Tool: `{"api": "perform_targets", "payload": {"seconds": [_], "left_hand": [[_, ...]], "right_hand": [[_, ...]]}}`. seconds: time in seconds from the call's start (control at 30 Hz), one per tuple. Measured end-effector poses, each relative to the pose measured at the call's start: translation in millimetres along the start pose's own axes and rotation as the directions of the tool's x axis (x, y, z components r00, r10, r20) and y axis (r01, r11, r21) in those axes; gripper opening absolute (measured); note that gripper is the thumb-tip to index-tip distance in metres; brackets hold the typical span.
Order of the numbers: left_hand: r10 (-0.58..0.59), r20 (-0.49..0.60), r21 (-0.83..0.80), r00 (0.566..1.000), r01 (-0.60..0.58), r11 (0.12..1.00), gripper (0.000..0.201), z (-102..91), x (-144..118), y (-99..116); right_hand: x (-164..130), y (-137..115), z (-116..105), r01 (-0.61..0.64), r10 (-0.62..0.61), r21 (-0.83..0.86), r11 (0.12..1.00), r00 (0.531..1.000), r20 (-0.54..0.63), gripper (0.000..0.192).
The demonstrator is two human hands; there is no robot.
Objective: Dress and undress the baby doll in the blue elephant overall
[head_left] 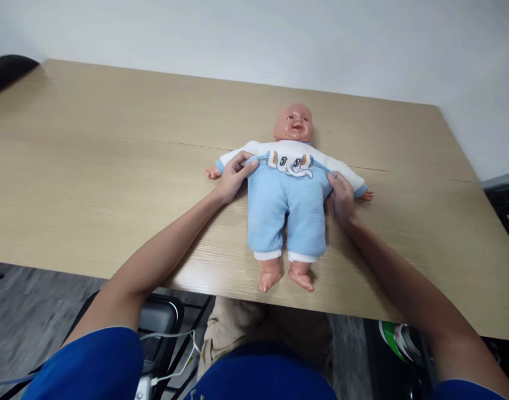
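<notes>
Blue-clad doll [286, 200] faceup between left grip [238, 173] and right grip [341, 195], both pinching cords [319, 165].

A wide table [112, 183] with a pale, faintly glossy wood-grain top carries a baby doll [286, 205] in white and light blue, lying on its back, arms spread, head toward the far edge, bare feet close to the near edge. A thin seam [196, 146] shows on both sides of the doll.
</notes>
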State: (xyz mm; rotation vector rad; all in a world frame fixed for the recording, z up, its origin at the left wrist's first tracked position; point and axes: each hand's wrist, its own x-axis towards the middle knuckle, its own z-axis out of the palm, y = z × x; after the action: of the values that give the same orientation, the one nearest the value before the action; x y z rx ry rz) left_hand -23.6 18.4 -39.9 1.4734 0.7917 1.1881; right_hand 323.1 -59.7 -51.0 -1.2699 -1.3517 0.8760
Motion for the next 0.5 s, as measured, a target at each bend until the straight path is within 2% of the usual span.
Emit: {"api": "perform_targets", "payload": {"seconds": [0.1,0.23,0.4,0.5], "left_hand": [[0.026,-0.027,0.021,0.999,-0.026,0.999,0.071,3.2,-1.0,3.9],[0.076,-0.092,0.094,0.993,-0.067,0.993,0.071,5.6,-3.2,5.5],[0.087,-0.176,0.049,0.981,-0.080,0.996,0.070,6.0,-4.2,3.1],[0.114,-0.219,0.022,0.969,-0.112,0.993,0.069,6.9,-3.6,1.7]], "right_hand": [[-5.8,-12.5,-0.2,0.008,-0.008,-0.007,1.000,0.998,-0.070,0.058],[0.0,-38.2,-1.4,0.051,-0.058,-0.084,0.995,0.995,-0.083,0.060],[36.6,-67.3,-5.4,0.065,-0.061,-0.133,0.989,0.998,0.029,0.048],[62.4,-79.4,4.0,0.073,-0.069,-0.138,0.988,0.997,0.035,0.041]]}}
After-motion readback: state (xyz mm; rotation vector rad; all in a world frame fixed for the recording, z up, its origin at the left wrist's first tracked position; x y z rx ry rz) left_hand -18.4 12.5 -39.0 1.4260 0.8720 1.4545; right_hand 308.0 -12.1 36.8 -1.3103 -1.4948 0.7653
